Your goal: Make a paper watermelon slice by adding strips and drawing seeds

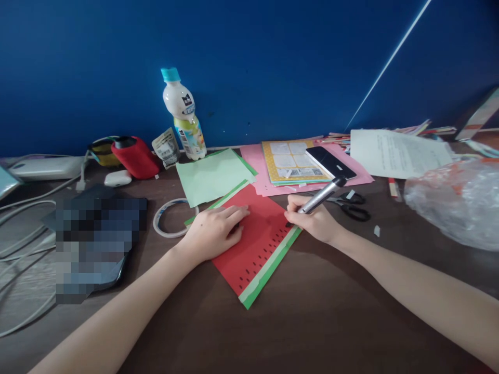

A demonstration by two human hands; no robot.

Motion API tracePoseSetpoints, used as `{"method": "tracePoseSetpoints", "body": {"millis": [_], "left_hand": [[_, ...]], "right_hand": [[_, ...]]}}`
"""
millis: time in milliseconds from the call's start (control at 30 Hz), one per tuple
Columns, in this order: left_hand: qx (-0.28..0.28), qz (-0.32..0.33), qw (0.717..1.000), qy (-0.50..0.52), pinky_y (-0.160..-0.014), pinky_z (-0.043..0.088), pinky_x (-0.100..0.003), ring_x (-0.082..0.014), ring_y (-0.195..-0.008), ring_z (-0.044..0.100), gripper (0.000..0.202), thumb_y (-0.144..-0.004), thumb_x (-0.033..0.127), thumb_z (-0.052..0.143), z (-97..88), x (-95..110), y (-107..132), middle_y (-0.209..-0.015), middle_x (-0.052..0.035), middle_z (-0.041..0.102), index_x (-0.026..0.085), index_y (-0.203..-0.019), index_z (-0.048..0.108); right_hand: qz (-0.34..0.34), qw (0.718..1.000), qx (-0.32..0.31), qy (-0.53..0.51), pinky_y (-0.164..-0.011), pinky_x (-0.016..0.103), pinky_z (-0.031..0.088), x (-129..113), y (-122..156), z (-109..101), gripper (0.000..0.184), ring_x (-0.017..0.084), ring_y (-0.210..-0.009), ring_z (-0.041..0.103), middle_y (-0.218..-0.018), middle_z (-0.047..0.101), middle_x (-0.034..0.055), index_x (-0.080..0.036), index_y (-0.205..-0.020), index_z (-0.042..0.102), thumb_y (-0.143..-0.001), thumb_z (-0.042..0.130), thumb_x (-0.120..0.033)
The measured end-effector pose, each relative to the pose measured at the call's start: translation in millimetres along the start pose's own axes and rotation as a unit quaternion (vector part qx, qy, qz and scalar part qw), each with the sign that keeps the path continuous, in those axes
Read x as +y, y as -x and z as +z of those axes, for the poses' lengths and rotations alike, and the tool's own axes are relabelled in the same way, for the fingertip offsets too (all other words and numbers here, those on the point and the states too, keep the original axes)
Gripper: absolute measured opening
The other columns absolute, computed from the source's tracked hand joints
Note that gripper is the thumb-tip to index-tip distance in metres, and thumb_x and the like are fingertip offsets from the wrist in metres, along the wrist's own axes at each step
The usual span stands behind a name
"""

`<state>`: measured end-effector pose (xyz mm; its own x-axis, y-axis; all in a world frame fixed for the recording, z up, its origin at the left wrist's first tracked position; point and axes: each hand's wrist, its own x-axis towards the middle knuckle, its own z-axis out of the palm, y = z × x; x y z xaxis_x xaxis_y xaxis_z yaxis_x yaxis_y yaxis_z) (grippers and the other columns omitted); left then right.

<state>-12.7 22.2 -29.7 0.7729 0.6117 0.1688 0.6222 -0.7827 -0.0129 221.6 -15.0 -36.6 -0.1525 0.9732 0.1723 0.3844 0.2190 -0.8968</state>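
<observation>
A red paper sheet (255, 244) with green and pale green edge strips lies on the dark wooden table (312, 322); a row of black dashes runs along its right edge. My left hand (214, 231) presses flat on the sheet's left part. My right hand (314, 221) grips a silver marker (322, 196), tip down at the sheet's right edge near the dashes.
Black scissors (351, 205), a tape ring (169, 218), light green paper (212, 176), pink and yellow sheets with a phone (329, 162), a drink bottle (183, 114), a red pouch (134, 156), cables (23, 249) at left, a plastic bag (456, 200) at right.
</observation>
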Motion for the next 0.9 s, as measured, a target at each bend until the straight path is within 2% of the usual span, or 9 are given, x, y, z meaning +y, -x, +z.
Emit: {"method": "tracePoseSetpoints", "body": {"millis": [267, 467, 900], "left_hand": [[-0.001, 0.004, 1.000, 0.000, -0.063, 0.048, -0.027, -0.0166, -0.086, 0.061, 0.035, -0.083, 0.025, 0.033, 0.4, 0.4, -0.3, -0.113, -0.0017, 0.059, 0.022, -0.115, 0.048], [0.001, 0.003, 1.000, 0.006, -0.067, 0.048, -0.027, -0.0169, -0.088, 0.060, 0.035, -0.082, 0.025, 0.034, 1.3, -1.1, -0.1, -0.114, -0.0011, 0.059, 0.022, -0.114, 0.048], [0.002, 0.000, 1.000, 0.002, -0.064, 0.048, -0.027, -0.0167, -0.087, 0.061, 0.034, -0.083, 0.026, 0.034, -0.1, 0.9, -1.0, -0.114, -0.0001, 0.059, 0.023, -0.113, 0.049]], "right_hand": [[-0.014, 0.998, -0.002, 0.054, -0.048, 0.024, 0.023, -1.5, -0.2, 2.2, 0.024, 0.008, -0.047, 0.029, -0.048, 0.030, -0.0066, -0.019, -0.051, 0.031, -0.069, 0.047, -0.012], [-0.011, 0.999, 0.000, 0.048, -0.048, 0.024, 0.024, -1.7, -1.0, 2.3, 0.024, 0.008, -0.047, 0.029, -0.049, 0.030, -0.0064, -0.019, -0.052, 0.032, -0.070, 0.047, -0.014], [-0.014, 0.998, -0.006, 0.055, -0.049, 0.024, 0.024, 0.9, -0.8, 2.3, 0.024, 0.008, -0.048, 0.029, -0.049, 0.030, -0.0064, -0.019, -0.052, 0.032, -0.070, 0.047, -0.013]]}}
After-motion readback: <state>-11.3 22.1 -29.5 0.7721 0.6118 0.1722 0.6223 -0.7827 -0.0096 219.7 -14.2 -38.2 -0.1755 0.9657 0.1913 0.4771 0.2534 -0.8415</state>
